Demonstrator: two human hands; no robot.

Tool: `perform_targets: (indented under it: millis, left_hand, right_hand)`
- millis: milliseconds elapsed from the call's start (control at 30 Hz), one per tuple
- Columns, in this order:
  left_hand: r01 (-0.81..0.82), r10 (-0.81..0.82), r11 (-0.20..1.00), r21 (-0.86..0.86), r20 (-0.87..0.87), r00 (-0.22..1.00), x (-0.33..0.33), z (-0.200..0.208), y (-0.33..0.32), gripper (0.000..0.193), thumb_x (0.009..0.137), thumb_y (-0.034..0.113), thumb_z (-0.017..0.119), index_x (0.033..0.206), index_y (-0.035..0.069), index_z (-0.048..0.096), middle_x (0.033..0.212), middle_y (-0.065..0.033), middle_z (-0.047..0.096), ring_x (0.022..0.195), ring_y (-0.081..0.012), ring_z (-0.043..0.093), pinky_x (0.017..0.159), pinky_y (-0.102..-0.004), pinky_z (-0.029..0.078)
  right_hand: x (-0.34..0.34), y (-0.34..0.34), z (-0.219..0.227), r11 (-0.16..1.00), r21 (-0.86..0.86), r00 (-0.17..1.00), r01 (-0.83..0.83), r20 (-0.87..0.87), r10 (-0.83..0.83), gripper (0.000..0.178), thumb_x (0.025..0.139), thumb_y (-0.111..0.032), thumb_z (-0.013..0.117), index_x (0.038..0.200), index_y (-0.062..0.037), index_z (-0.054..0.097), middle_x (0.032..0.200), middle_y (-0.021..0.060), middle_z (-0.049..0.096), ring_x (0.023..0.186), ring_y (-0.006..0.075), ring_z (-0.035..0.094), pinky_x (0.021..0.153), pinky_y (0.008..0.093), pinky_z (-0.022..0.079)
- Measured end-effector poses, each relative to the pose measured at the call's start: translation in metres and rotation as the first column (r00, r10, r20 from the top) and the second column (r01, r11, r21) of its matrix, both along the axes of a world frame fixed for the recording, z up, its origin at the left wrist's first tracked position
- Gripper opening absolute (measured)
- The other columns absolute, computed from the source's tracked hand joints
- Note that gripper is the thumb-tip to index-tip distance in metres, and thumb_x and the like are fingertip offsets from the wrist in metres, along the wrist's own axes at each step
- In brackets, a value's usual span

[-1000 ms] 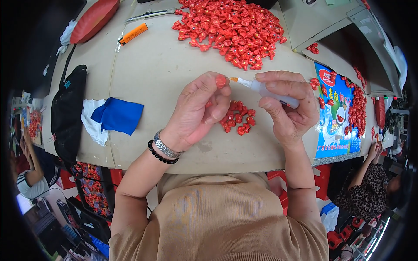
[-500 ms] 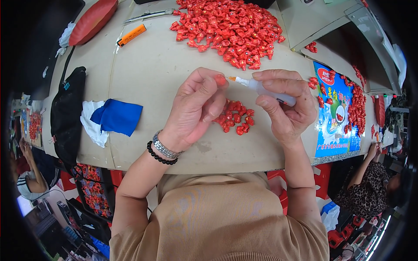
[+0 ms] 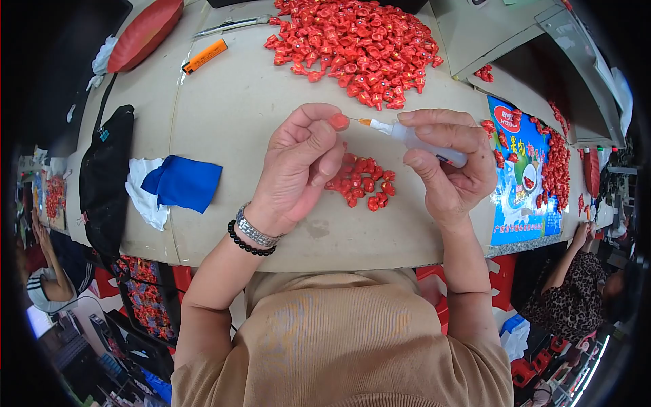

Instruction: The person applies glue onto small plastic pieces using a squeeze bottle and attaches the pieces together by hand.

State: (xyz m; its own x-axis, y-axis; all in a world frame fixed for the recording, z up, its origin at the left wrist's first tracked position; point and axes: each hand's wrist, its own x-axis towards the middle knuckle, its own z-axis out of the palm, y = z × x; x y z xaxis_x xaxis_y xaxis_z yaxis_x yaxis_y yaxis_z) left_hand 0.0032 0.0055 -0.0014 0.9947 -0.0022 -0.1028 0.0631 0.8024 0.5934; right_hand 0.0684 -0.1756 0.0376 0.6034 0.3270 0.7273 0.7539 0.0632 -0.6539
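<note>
Between the thumb and forefinger of my left hand (image 3: 305, 159) is a small red piece (image 3: 338, 122), its exact kind too small to tell. My right hand (image 3: 454, 159) is wrapped round a translucent squeeze bottle (image 3: 437, 147), tilted with its tip toward the left. A thin needle on an orange base (image 3: 365, 122) leads from the bottle to the edge of the red piece; whether they touch I cannot tell. Beneath and between both hands lies a small cluster of red pieces (image 3: 369, 182). Farther off is a large heap of similar red pieces (image 3: 363, 47).
Left on the table are a blue cloth (image 3: 190, 183) over a white one, a black pouch (image 3: 105, 180), an orange box cutter (image 3: 205, 56) and a red tray (image 3: 146, 34). At right, red pieces lie on a blue printed sheet (image 3: 508, 210) beside a grey cabinet (image 3: 488, 41).
My left hand and the red piece have shifted slightly left. The bottle in my right hand has moved a little right, so more of the needle shows between them.
</note>
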Motion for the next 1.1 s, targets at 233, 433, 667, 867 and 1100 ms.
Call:
perform_targets:
  millis: [233,433,667,867,1100]
  left_hand:
    - [0.002,-0.002,1.000,0.010,0.004,1.000,-0.0003,0.0011,-0.0010,0.020,0.091,0.009,0.059,0.110,0.003,0.055,0.094,-0.0031,0.062,0.052,-0.0051,0.037,0.046,-0.0191,0.029]
    - [-0.013,0.013,1.000,0.020,0.006,1.000,-0.0004,0.0000,-0.0006,0.020,0.091,0.008,0.059,0.109,0.002,0.055,0.089,-0.0024,0.063,0.052,-0.0053,0.039,0.047,-0.0188,0.032]
    - [-0.060,0.059,0.995,0.080,0.021,0.998,-0.0009,0.0006,-0.0007,0.018,0.091,0.009,0.059,0.107,0.004,0.053,0.094,-0.0034,0.062,0.054,-0.0061,0.041,0.045,-0.0183,0.031]
    - [-0.038,0.036,0.998,0.043,0.035,0.999,0.0002,0.0001,0.0001,0.018,0.093,0.012,0.057,0.108,0.005,0.053,0.098,-0.0045,0.061,0.053,-0.0054,0.040,0.043,-0.0176,0.031]
    - [0.043,-0.043,0.999,-0.010,-0.029,0.999,0.0006,0.0000,-0.0010,0.020,0.097,0.026,0.050,0.104,0.007,0.055,0.093,-0.0024,0.061,0.052,-0.0057,0.041,0.045,-0.0193,0.030]
  right_hand:
    - [-0.0003,0.0007,0.0019,0.999,-0.037,1.000,-0.005,-0.008,0.004,0.026,0.066,0.008,0.073,0.089,0.0023,0.061,0.090,0.0168,0.067,0.082,0.0224,0.066,0.068,0.0290,0.053]
    - [0.0002,0.0012,0.0005,0.999,-0.049,1.000,-0.002,-0.007,0.001,0.027,0.065,0.008,0.073,0.089,0.0025,0.061,0.089,0.0163,0.067,0.081,0.0230,0.066,0.067,0.0295,0.053]
    - [0.0006,0.0007,0.0015,0.999,-0.039,1.000,-0.008,0.015,0.009,0.026,0.065,0.008,0.073,0.088,0.0026,0.061,0.087,0.0164,0.067,0.080,0.0232,0.066,0.067,0.0293,0.053]
    - [-0.0006,-0.0014,0.0015,1.000,0.005,0.997,-0.031,-0.065,0.031,0.023,0.069,0.007,0.070,0.089,0.0020,0.060,0.091,0.0157,0.067,0.084,0.0209,0.065,0.069,0.0286,0.052]
    - [0.0014,-0.0019,-0.0056,0.981,0.182,0.928,-0.068,-0.349,0.130,0.021,0.079,0.004,0.064,0.098,-0.0006,0.056,0.098,0.0134,0.066,0.089,0.0153,0.062,0.075,0.0254,0.050]
